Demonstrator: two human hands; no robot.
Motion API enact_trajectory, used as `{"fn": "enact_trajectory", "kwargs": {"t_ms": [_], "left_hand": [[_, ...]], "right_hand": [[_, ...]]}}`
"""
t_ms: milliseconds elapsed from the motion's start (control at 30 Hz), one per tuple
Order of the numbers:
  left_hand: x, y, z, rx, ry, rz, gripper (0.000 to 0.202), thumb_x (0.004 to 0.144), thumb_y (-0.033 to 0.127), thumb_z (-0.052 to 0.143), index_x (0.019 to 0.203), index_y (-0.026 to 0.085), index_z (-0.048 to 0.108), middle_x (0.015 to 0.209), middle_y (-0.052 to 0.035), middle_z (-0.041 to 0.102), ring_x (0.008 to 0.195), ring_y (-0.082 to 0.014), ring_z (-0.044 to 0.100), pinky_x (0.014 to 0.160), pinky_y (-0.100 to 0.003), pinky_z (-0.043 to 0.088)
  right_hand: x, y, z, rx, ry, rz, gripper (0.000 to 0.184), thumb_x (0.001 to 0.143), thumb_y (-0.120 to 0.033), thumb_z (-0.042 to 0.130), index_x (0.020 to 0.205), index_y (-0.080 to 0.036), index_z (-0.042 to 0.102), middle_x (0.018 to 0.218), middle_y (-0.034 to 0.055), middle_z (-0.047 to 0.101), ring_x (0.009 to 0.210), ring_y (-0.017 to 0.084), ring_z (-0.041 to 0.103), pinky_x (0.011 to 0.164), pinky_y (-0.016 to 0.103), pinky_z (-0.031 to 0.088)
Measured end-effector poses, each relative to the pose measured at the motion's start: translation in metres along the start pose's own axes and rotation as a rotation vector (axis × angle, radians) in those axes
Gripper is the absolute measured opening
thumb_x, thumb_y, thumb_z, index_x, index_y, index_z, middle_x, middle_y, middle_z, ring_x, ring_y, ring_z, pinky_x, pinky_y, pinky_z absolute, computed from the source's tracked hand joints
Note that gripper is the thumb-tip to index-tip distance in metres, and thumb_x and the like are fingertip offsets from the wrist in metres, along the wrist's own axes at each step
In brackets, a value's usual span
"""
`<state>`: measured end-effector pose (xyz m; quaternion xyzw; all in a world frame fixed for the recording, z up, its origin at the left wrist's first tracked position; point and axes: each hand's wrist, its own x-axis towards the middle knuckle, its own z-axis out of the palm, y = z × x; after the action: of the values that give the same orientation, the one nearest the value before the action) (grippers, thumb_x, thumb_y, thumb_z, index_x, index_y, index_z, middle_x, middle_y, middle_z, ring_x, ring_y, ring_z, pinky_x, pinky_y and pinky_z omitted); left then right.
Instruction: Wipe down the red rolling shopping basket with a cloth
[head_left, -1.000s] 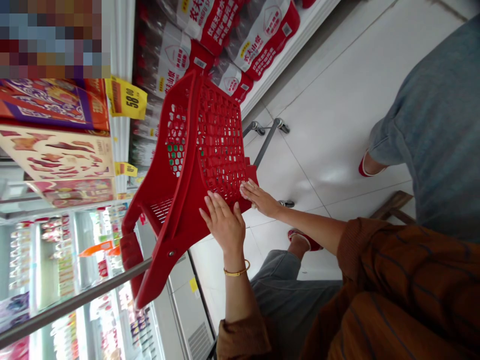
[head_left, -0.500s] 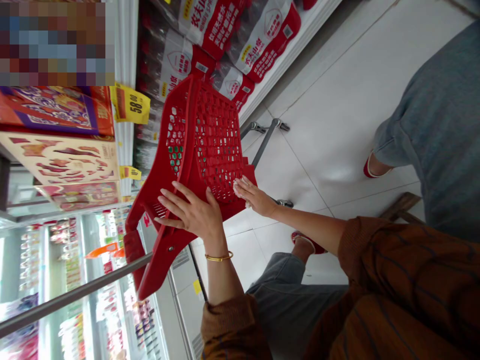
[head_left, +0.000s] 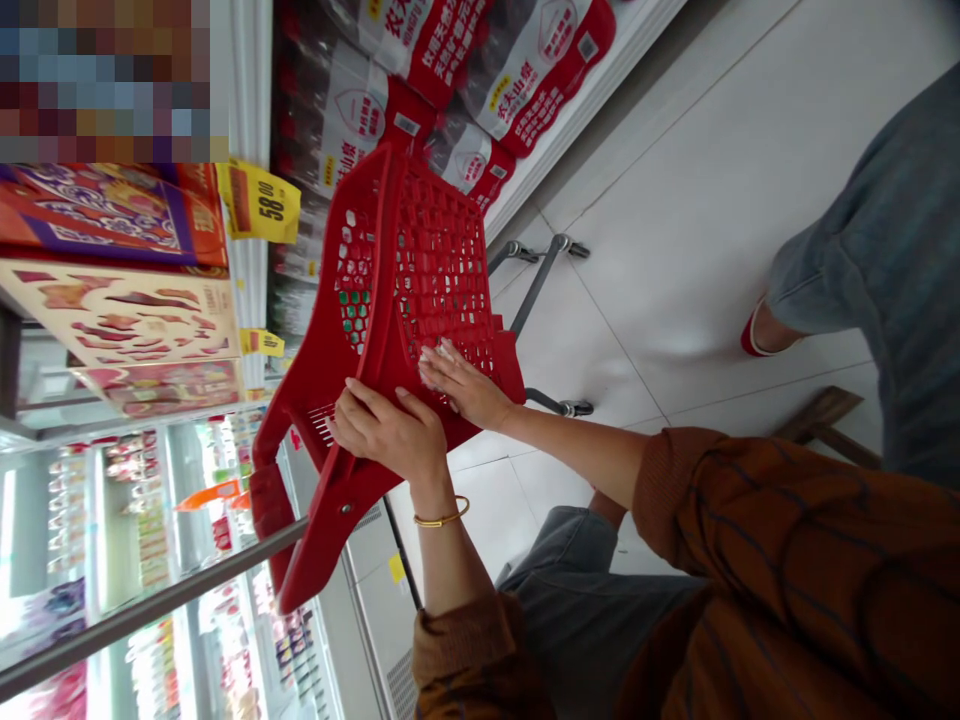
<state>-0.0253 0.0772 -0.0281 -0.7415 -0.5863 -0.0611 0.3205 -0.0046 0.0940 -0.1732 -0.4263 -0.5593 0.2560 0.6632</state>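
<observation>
A red plastic shopping cart [head_left: 390, 270] with a perforated basket appears sideways in view. My left hand [head_left: 390, 430], with a gold bracelet [head_left: 442, 514] at the wrist, has its fingers bent over the cart's red rim near the handle [head_left: 271, 500]. Just beside it, my right hand [head_left: 469, 390] lies against the basket's near panel, fingers stretched out and fairly flat. Pale patches show around its fingertips; whether a thin white material is under them I cannot make out. Something green shows through the basket holes.
Wrapped packs of water bottles [head_left: 480, 85] fill a low shelf beside the cart. Boxes [head_left: 124, 310] with yellow price tags [head_left: 262, 205] stand at left. A metal bar [head_left: 150, 610] crosses lower left before lit shelves. A wooden leg-like piece [head_left: 825, 410] is on the tiled floor [head_left: 622, 240].
My left hand's spread fingers have curled over the cart rim. My right hand has slid left across the basket panel, closer to my left hand. The view has shifted slightly.
</observation>
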Motion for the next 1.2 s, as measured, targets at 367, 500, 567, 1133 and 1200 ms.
{"fn": "enact_trajectory", "kwargs": {"t_ms": [367,500,567,1133,1200], "left_hand": [[-0.018,-0.009,-0.002,0.015,-0.006,0.019,0.064,0.092,0.038,0.041,0.145,0.002,0.035,0.143,-0.0238,0.042,0.136,-0.0353,0.033,0.118,-0.054,0.014],[-0.023,-0.012,-0.005,0.033,-0.028,0.024,0.066,0.092,0.039,0.040,0.145,-0.001,0.034,0.144,-0.0254,0.039,0.137,-0.0362,0.030,0.118,-0.053,0.014],[-0.024,-0.013,-0.006,0.026,-0.038,0.025,0.067,0.092,0.039,0.040,0.145,-0.001,0.033,0.145,-0.0257,0.039,0.137,-0.0368,0.030,0.118,-0.055,0.013],[-0.029,-0.013,-0.001,-0.104,0.076,-0.013,0.054,0.091,0.027,0.035,0.139,0.002,0.044,0.136,-0.0235,0.051,0.132,-0.0304,0.041,0.117,-0.053,0.021],[-0.031,-0.015,0.002,-0.115,0.108,-0.010,0.052,0.091,0.025,0.034,0.136,0.001,0.047,0.134,-0.0239,0.053,0.130,-0.0297,0.044,0.116,-0.052,0.024]], "right_hand": [[-0.057,0.028,0.006,0.010,0.001,0.036,0.068,0.093,-0.001,0.033,0.153,-0.026,0.014,0.159,0.0075,0.025,0.148,0.021,-0.007,0.119,0.058,0.020],[-0.076,0.032,0.005,-0.005,-0.013,0.054,0.070,0.093,0.001,0.032,0.154,-0.026,0.011,0.159,0.0091,0.024,0.149,0.023,-0.001,0.118,0.059,0.023],[-0.084,0.034,0.003,-0.019,-0.019,0.069,0.069,0.093,0.001,0.030,0.154,-0.026,0.011,0.159,0.0095,0.024,0.149,0.024,-0.001,0.117,0.060,0.025],[0.025,-0.047,-0.018,0.055,0.035,-0.217,0.049,0.102,-0.023,0.033,0.150,-0.028,0.026,0.156,0.0017,0.033,0.150,0.018,0.003,0.124,0.051,0.019],[0.036,-0.049,-0.016,0.031,0.006,-0.276,0.047,0.102,-0.024,0.032,0.149,-0.028,0.029,0.154,0.0009,0.037,0.150,0.016,0.005,0.125,0.049,0.018]]}}
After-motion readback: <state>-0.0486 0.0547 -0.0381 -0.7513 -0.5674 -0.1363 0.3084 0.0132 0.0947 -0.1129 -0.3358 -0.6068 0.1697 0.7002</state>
